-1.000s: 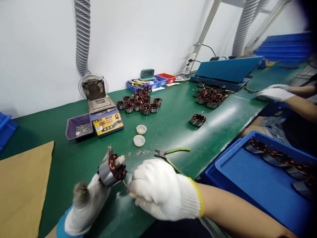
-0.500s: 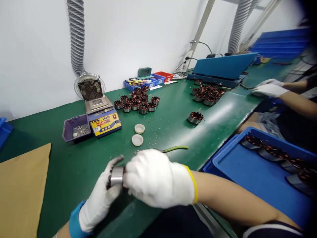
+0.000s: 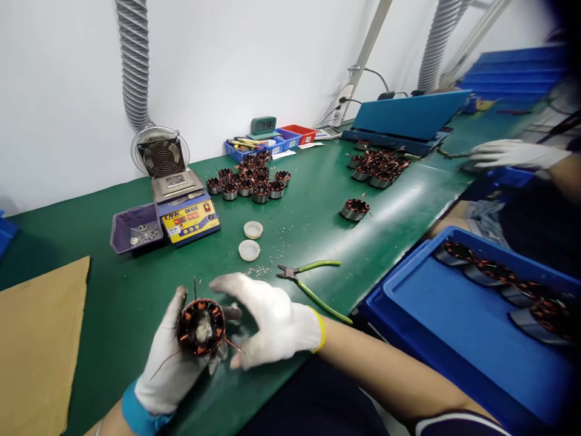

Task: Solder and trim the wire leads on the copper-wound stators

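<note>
My left hand (image 3: 170,372), in a white glove with dirty fingertips, holds a motor stator (image 3: 184,324) by its outside. Its open bore and copper windings face up towards me, and loose wire ends stick out around it. Through the bore part of the glove shows. Just right of the stator is my right hand (image 3: 275,321), also gloved, with thumb and fingers spread and nothing in them. Green-handled cutting pliers (image 3: 318,264) lie with handles apart beyond the right hand. Two small white round dishes (image 3: 249,250) sit behind the hands, near scattered clippings.
A yellow-and-blue soldering pot (image 3: 190,221) stands beside a purple tray (image 3: 136,229). Several stators (image 3: 260,192) are grouped behind, more (image 3: 381,175) at the right, and one (image 3: 355,209) alone. A blue bin (image 3: 463,327) holds stators. Brown cardboard (image 3: 40,345) lies left. A co-worker's gloved hand (image 3: 512,153) is far right.
My right hand has come off the stator and opened. The stator has turned so its bore faces me. The pliers, partly covered before, now show fully.
</note>
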